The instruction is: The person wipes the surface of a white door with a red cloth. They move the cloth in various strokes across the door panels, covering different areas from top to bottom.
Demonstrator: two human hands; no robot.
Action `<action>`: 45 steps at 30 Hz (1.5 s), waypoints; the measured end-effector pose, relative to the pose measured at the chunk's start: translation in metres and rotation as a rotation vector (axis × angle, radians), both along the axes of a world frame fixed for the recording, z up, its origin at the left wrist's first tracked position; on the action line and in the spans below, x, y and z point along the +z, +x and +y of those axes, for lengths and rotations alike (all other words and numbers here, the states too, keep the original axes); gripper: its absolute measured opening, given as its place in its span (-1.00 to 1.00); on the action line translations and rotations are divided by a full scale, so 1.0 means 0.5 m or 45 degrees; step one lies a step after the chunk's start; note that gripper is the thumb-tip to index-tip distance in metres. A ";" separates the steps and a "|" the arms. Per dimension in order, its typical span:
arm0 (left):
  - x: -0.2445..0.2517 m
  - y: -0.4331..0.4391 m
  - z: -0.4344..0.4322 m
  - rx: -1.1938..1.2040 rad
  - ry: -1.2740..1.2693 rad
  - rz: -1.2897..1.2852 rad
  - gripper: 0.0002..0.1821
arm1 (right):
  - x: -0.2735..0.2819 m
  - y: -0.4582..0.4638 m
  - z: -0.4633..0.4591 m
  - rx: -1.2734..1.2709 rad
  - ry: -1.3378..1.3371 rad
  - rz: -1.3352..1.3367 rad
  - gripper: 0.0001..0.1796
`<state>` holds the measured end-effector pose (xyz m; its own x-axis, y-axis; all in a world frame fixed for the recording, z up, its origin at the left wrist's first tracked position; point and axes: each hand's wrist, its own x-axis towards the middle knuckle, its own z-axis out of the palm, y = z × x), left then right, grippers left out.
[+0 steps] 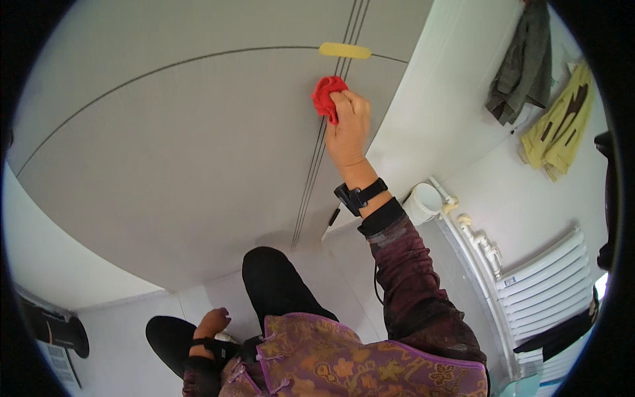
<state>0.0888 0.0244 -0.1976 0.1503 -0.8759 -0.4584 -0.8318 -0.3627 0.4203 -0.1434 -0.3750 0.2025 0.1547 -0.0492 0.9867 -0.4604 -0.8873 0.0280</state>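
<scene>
Bunched in the fingers of my right hand is a red cloth, pressed on a large grey panel, apparently a door. The cloth lies over thin dark vertical lines on the panel, just below a yellow oblong piece, perhaps a handle. A long curved dark line crosses the panel at that piece's height. My left hand hangs low beside my knees, away from the panel, its fingers curled; whether anything is in it does not show. Both wrists carry black straps.
At the right, a white bucket stands by heating pipes and a white radiator. A grey garment and a yellow garment hang on the wall. A dark round-ended object is at the lower left.
</scene>
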 end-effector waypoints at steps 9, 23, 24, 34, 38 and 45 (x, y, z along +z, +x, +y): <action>0.037 -0.026 -0.005 0.118 0.110 0.064 -0.63 | -0.327 -0.017 0.023 -0.020 0.255 0.324 -0.59; -0.015 -0.018 -0.002 0.004 0.045 0.035 -0.63 | -0.331 -0.036 0.037 0.146 0.341 0.627 -0.62; -0.003 -0.020 -0.004 -0.006 0.022 0.037 -0.64 | -0.277 -0.038 0.028 0.087 0.315 0.588 -0.58; -0.022 -0.022 -0.004 0.049 -0.101 0.067 -0.65 | 0.281 0.026 -0.018 -0.167 -0.338 0.016 -0.60; -0.021 -0.021 -0.003 0.091 -0.060 0.073 -0.65 | 0.294 0.047 0.006 -0.157 -0.326 -0.077 -0.68; 0.017 -0.029 -0.009 0.061 0.004 0.086 -0.65 | 0.073 0.055 0.014 -0.068 -0.320 0.171 -0.59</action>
<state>0.0745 0.0201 -0.1890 0.1610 -0.8671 -0.4714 -0.7831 -0.4029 0.4737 -0.1157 -0.3682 0.2389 0.2888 0.1831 0.9397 -0.4833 -0.8194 0.3082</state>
